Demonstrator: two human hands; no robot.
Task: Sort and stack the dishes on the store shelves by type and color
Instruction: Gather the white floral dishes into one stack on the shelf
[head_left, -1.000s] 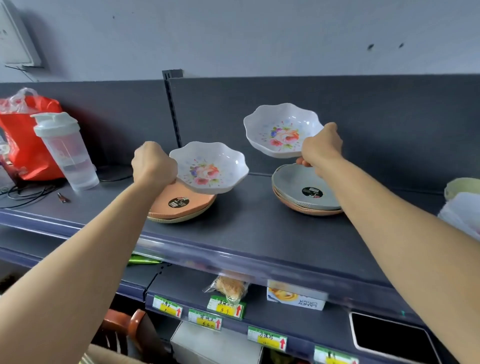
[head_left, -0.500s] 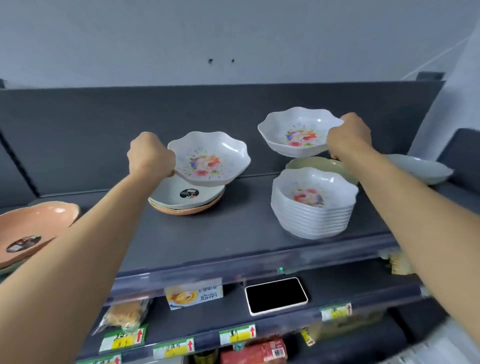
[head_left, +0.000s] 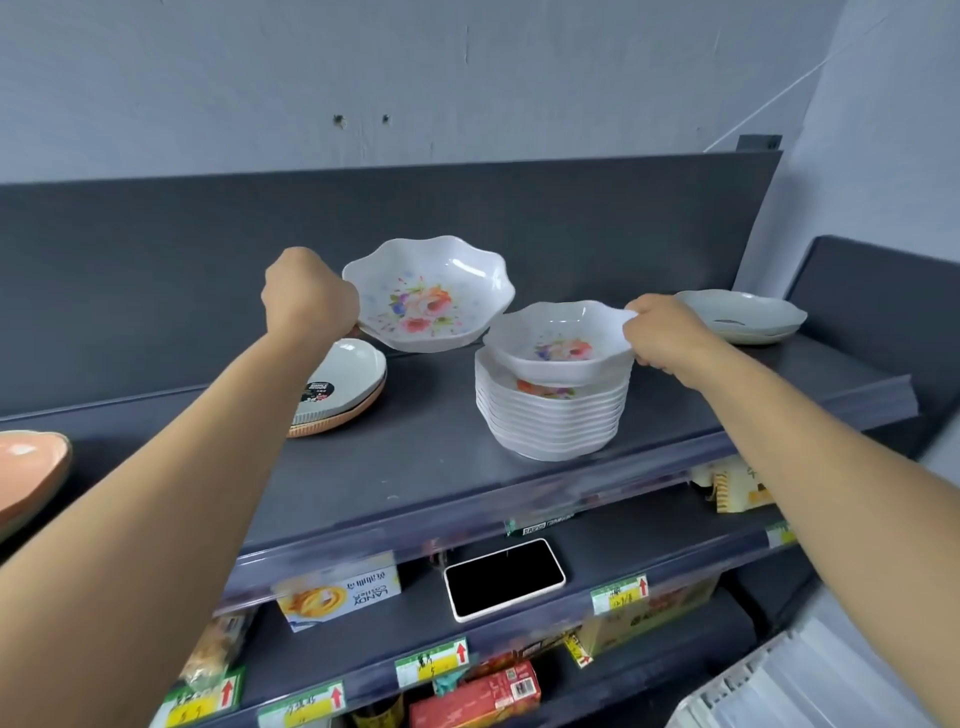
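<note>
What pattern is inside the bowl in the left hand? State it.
White bowl with a pink, orange and purple flower print, seen in the head view.

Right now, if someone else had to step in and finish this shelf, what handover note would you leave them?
Left hand: grip closed on the rim of a floral bowl, held in the air above the shelf.
Right hand: grip closed on the rim of a second floral bowl, lowering into the stack of floral bowls; not yet seated flush.
Done: the floral stack is built up.
Left: release the right bowl, add the left one. Then sort the grey plate on an orange one, the orange dish at far left and the pale plate at far right.
</note>
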